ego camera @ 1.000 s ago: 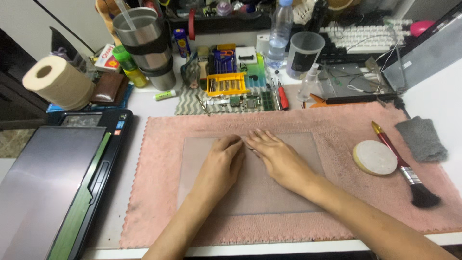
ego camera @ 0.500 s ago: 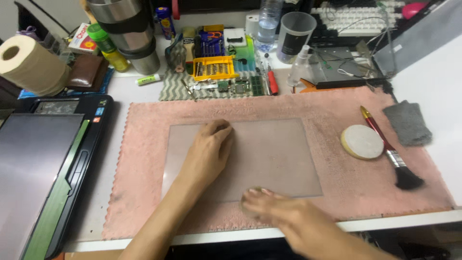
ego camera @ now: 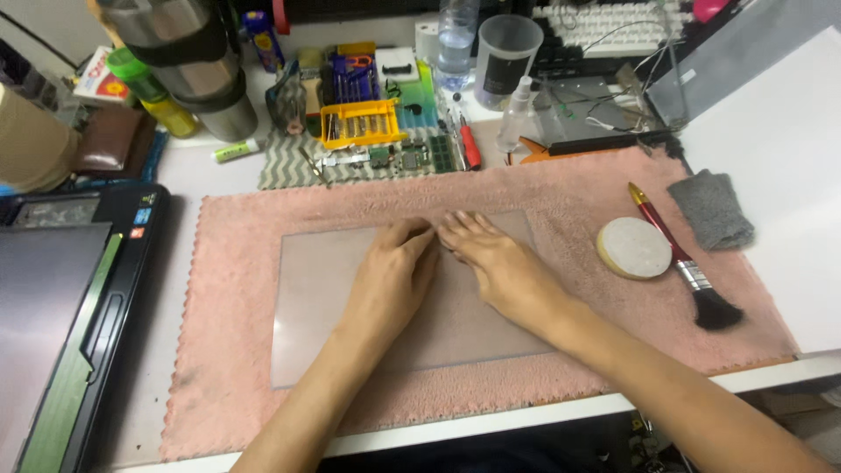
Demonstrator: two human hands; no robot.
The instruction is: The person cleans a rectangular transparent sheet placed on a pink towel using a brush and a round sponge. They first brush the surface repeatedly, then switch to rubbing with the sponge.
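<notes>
A clear rectangular sheet (ego camera: 320, 307) lies flat on a pink towel (ego camera: 569, 197) spread over the white desk. My left hand (ego camera: 390, 276) rests palm down on the sheet near its far edge, fingers together and pointing away from me. My right hand (ego camera: 499, 263) lies flat beside it, fingertips nearly touching the left hand's fingertips near the sheet's far middle. Neither hand grips anything. Both forearms cover parts of the sheet's near half.
A round white pad (ego camera: 633, 248), a red-handled brush (ego camera: 683, 263) and a grey cloth (ego camera: 711, 208) lie at the right. A dismantled laptop (ego camera: 61, 324) sits at the left. Behind the towel stand a yellow tool tray (ego camera: 361, 123), circuit boards, a measuring cup (ego camera: 508, 48) and a metal tumbler (ego camera: 197, 66).
My right hand has moved from the sheet's near edge back up to the far middle, next to my left hand. The left hand has stayed on the sheet.
</notes>
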